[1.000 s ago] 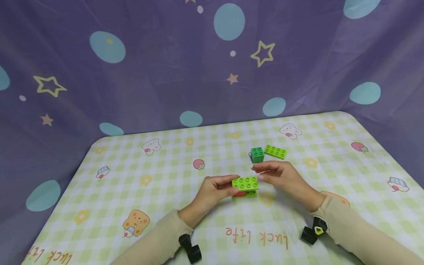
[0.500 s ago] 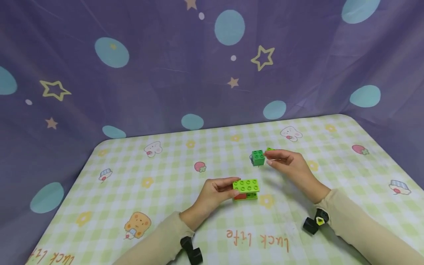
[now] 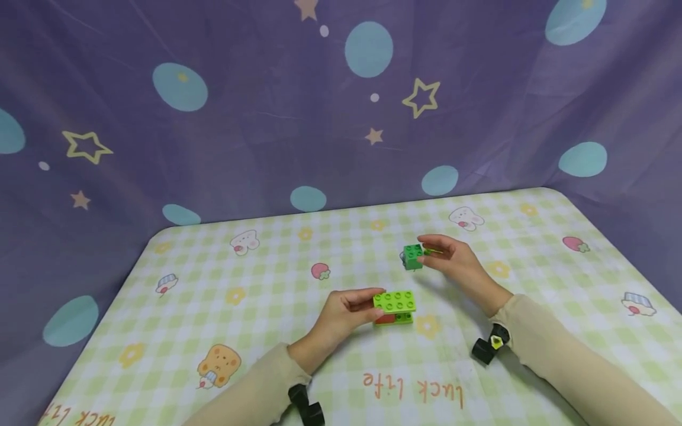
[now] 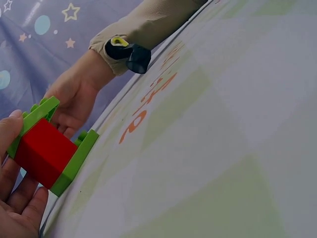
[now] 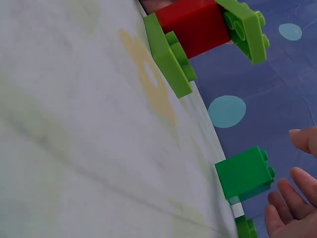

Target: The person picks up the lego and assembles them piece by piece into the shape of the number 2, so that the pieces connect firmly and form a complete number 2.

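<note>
My left hand [image 3: 341,313] grips the left end of a small toy brick stack, thumb in front and fingers behind. The stack has a lime-green top plate [image 3: 395,302], a red brick [image 4: 45,152] under its left half, and a lime-green bottom plate [image 4: 75,163]. My right hand [image 3: 453,260] hovers beside a dark green brick [image 3: 412,257]. In the right wrist view a gap shows between that brick and the parted thumb and fingers. Another lime-green plate [image 3: 434,252] lies behind my right hand, mostly hidden by it.
A checked cloth with printed pictures covers the table [image 3: 277,355]. Behind the far edge hangs a purple curtain [image 3: 240,118] with stars and blue ovals. Black wrist cameras [image 3: 490,344] sit under both sleeves.
My right hand has moved away from the stack, back toward the dark green brick and the loose plate, now covering most of that plate. My left hand keeps holding the stack in place.
</note>
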Demonstrator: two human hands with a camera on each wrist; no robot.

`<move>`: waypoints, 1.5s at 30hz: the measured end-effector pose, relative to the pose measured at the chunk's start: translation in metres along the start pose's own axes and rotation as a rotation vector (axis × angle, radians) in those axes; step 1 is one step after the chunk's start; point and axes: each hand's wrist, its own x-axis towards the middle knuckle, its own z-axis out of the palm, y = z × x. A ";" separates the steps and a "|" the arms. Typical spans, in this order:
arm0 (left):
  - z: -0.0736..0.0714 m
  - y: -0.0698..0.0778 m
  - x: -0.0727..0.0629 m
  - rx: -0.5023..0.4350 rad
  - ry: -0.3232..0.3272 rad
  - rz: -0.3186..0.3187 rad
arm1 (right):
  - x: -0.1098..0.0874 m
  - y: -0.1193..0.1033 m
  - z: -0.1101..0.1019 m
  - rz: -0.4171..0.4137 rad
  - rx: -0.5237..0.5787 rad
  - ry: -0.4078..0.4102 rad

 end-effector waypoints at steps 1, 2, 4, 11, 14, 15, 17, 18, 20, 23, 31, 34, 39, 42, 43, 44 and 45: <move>0.000 0.000 0.000 0.001 -0.003 -0.001 | 0.001 0.001 0.000 0.010 -0.001 -0.007; 0.000 0.000 0.000 0.000 -0.006 -0.003 | 0.002 0.002 0.000 0.026 0.001 -0.014; 0.000 0.001 0.000 -0.002 -0.011 0.001 | 0.004 0.003 0.000 0.044 0.011 -0.029; -0.001 0.000 0.000 -0.028 -0.042 0.028 | 0.011 0.008 0.000 0.048 0.038 -0.059; -0.001 0.000 -0.001 -0.038 -0.043 0.006 | 0.013 0.011 0.000 0.034 0.042 -0.051; -0.001 0.000 -0.001 -0.037 -0.042 -0.003 | 0.014 0.012 0.000 0.030 0.040 -0.053; 0.000 0.000 -0.001 -0.035 -0.036 -0.014 | 0.014 0.013 0.001 0.027 0.025 -0.060; 0.000 0.000 -0.002 -0.034 -0.034 -0.017 | 0.015 0.013 0.001 0.029 0.015 -0.063; -0.001 0.000 -0.002 -0.028 -0.034 -0.020 | 0.015 0.013 0.001 0.029 -0.002 -0.067; -0.001 0.000 -0.002 -0.026 -0.033 -0.013 | 0.015 0.013 0.001 0.030 -0.016 -0.074; -0.002 -0.001 -0.001 -0.028 -0.032 -0.003 | 0.017 0.011 0.001 0.037 -0.037 -0.066; -0.002 -0.001 -0.001 -0.021 -0.029 -0.008 | 0.017 0.010 0.001 0.051 -0.061 -0.057; -0.002 0.000 -0.001 -0.020 -0.030 -0.001 | 0.016 0.008 0.001 0.058 -0.089 -0.060; -0.001 0.000 -0.001 -0.021 -0.033 0.002 | 0.015 0.004 0.001 0.052 -0.110 -0.064; -0.001 -0.001 -0.001 -0.020 -0.034 0.000 | 0.014 0.003 0.002 0.050 -0.117 -0.066; -0.001 -0.001 -0.001 -0.019 -0.035 -0.005 | 0.013 0.001 0.002 0.046 -0.121 -0.067; -0.001 0.000 -0.001 -0.018 -0.033 -0.009 | 0.011 0.000 0.002 0.042 -0.127 -0.068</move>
